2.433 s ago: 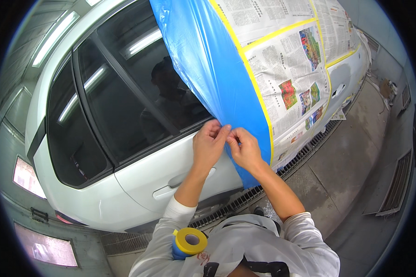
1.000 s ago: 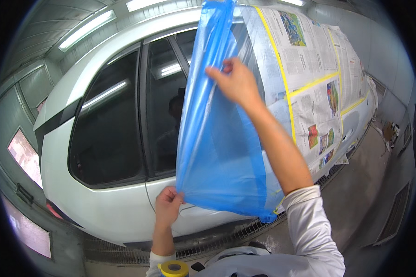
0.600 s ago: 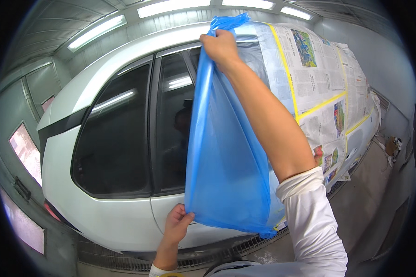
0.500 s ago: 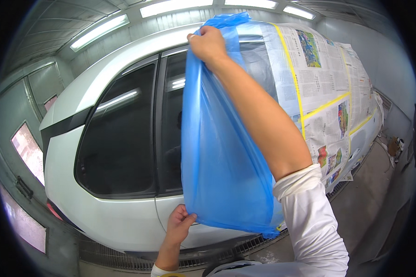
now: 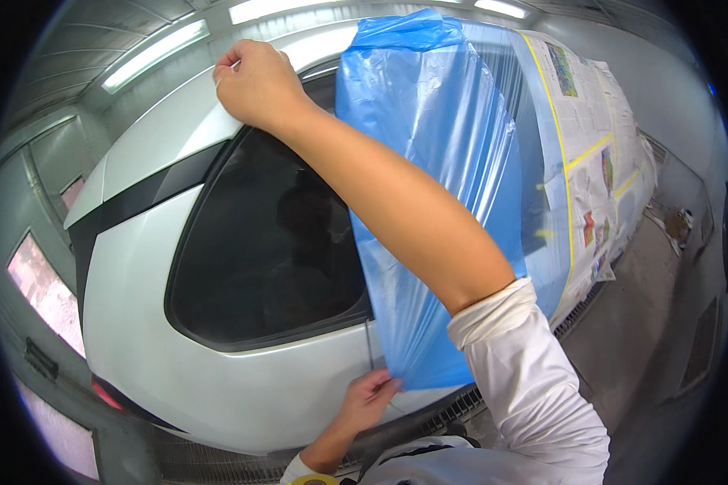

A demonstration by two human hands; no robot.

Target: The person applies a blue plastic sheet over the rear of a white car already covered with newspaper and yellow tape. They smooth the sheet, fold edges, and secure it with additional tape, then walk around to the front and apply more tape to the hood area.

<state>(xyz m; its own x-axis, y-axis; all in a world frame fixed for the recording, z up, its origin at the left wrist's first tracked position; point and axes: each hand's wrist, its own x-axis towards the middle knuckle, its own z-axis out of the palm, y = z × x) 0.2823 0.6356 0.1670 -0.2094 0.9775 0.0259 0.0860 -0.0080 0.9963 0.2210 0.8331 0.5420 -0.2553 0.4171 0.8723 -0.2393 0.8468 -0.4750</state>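
Head view: the right hand (image 5: 255, 85) is raised high and to the left, its arm crossing the picture from the lower right with a white sleeve pushed up past the elbow. The fingers are curled shut against the roof edge of a white car (image 5: 218, 380), above the dark rear window (image 5: 271, 250). Something thin and pale shows at the fingertips, too small to name; whether it is part of the film cannot be told.

A sheet of blue film (image 5: 429, 162) hangs down the side of the car, bunched at the top near the roof and falling in folds to a narrow lower corner just above the sill. It covers the door area to the right of the dark window, and the arm passes in front of it.

The left hand (image 5: 368, 396) is low, at the bottom corner of the film, with the fingers bent and the tips pinching or touching the film's lower edge against the car body.

Further right, newspaper (image 5: 590, 121) covers the front part of the car, held with strips of yellow tape (image 5: 586, 153) that run along its joins. The blue film overlaps the newspaper's near edge.

A roll of yellow tape (image 5: 314, 480) peeps in at the bottom edge, at the person's chest. A floor grate (image 5: 453, 412) runs below the car. Long ceiling lamps (image 5: 154, 52) glow above the roof.
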